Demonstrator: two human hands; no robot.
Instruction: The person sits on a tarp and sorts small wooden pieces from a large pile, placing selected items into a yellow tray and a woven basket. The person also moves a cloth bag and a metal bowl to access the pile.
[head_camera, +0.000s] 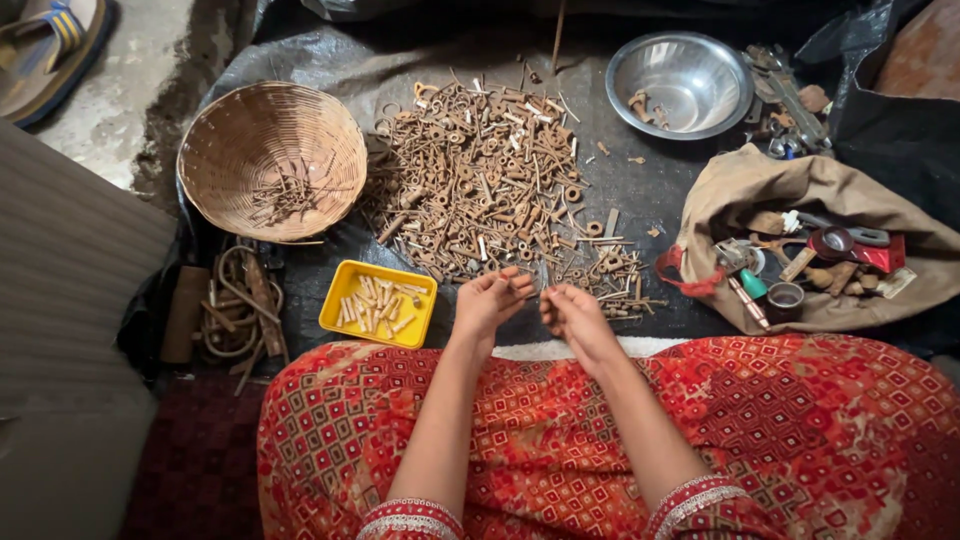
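Note:
My left hand (489, 300) and my right hand (574, 313) are held close together just above my lap, at the near edge of a big pile of rusty bolts, nuts and screws (480, 180) spread on a dark sheet. Both hands have their fingers curled and pinched toward each other. Something small seems to be between the fingertips, but it is too small to make out. A yellow plastic tray (340, 318) with several pale screws lies just left of my left hand.
A woven basket (235, 125) holding a few rusty nails sits at the left. A steel bowl (720, 110) with a few pieces stands at the back right. An open tan cloth bag (760, 180) of tools lies at the right. Coiled wire (228, 310) lies beside the tray.

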